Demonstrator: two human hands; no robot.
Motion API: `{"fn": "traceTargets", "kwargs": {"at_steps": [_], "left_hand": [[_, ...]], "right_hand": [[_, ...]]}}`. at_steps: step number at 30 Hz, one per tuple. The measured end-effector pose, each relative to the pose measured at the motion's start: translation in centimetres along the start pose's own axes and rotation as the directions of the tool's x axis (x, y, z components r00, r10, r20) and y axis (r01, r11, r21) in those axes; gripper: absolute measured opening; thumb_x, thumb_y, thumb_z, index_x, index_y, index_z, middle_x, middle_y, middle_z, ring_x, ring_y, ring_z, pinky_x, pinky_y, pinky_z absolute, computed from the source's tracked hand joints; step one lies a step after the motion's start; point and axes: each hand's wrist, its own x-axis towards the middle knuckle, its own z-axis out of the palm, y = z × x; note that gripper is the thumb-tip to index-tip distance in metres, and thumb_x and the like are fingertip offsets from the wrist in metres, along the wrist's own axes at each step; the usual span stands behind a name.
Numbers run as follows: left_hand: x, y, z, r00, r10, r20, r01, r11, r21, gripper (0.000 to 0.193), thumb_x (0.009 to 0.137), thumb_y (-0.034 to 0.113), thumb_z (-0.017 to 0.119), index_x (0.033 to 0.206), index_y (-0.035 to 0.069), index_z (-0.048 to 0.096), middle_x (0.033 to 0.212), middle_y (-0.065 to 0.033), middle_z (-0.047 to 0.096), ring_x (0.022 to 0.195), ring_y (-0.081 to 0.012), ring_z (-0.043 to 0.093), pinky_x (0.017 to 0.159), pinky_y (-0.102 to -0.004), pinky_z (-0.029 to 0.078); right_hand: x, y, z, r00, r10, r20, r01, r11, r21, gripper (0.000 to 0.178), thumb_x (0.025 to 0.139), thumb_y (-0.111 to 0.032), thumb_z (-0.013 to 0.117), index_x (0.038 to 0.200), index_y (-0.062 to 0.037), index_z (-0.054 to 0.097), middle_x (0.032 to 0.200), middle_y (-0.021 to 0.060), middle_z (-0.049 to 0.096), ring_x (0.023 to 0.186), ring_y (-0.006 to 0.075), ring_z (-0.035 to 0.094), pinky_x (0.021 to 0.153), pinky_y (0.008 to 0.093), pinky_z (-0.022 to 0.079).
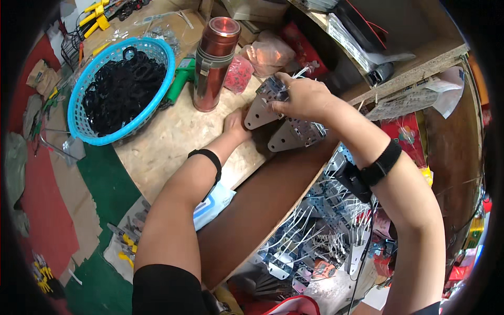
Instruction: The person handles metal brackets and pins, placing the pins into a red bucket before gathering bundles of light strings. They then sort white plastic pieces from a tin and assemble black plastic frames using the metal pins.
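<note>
Two arms (415, 226): right hand (302, 97) grips silvery triangular metal bracket (259, 113); left hand (235, 122), grip unclear; leftward, one round blue plastic basket (102, 140) of black rings (122, 92).

I hold a silvery, tapered metal plate (260, 113), pierced with round holes, tilted in my right hand (304, 97), one rounded corner beside my left hand (236, 124). A similar second plate (286, 137) sits just beside it, nearer my body.
</note>
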Motion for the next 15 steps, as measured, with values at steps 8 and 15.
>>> {"fn": "traceTargets", "kwargs": {"at_steps": [8,15], "left_hand": [[-2.3,-3.4,-1.8,0.95,0.176,-0.258,-0.195,0.98,-0.049,0.046,0.059,0.01,0.066,0.104,0.006,0.057,0.094,-0.0188,0.062,0.091,-0.0363,0.059,0.078,-0.0397,0.048],[-3.7,-3.2,-6.1,0.992,-0.063,0.109,0.026,0.949,0.313,0.055,0.07,0.042,0.066,0.112,0.01,0.053,0.109,-0.0125,0.06,0.1,-0.0307,0.058,0.082,-0.0369,0.047]], "right_hand": [[0.0,-2.9,1.0,0.988,-0.057,-0.142,0.05,0.997,-0.057,0.052,0.076,-0.041,0.063,0.114,-0.0082,0.05,0.1,0.0133,0.064,0.098,0.0282,0.06,0.089,0.0505,0.039],[-1.9,-7.3,1.2,0.984,-0.109,-0.139,0.094,0.99,-0.109,0.059,0.077,-0.039,0.063,0.119,-0.0033,0.044,0.111,0.0176,0.058,0.103,0.0305,0.058,0.091,0.0503,0.038]]}}
